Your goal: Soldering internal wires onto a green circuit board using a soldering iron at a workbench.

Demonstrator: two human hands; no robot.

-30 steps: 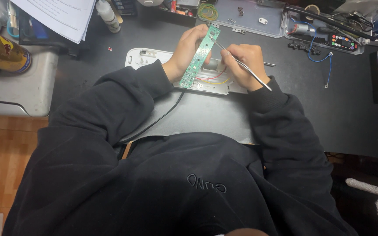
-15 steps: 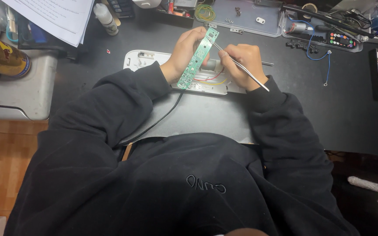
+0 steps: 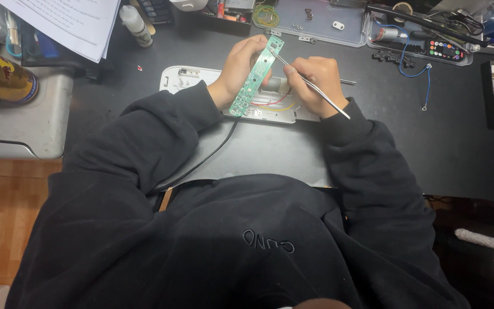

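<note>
Hands meet above a white housing (image 3: 201, 80) at table centre: left hand (image 3: 236, 71) grips a green circuit board (image 3: 257, 76) tilted toward one o'clock; right hand (image 3: 315, 86) pinches tweezers (image 3: 310, 84), tips at board's upper end. Bare black table (image 3: 441, 149) lies at three o'clock. Board sits slightly more upright than before.

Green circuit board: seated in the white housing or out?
Out. The left hand holds the long green circuit board tilted above the white plastic housing.

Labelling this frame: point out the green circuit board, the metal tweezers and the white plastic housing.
green circuit board (image 3: 257, 75): head view, middle of the strip.
metal tweezers (image 3: 321, 94): head view, mid-shaft.
white plastic housing (image 3: 187, 78): head view, bare left end.
</note>
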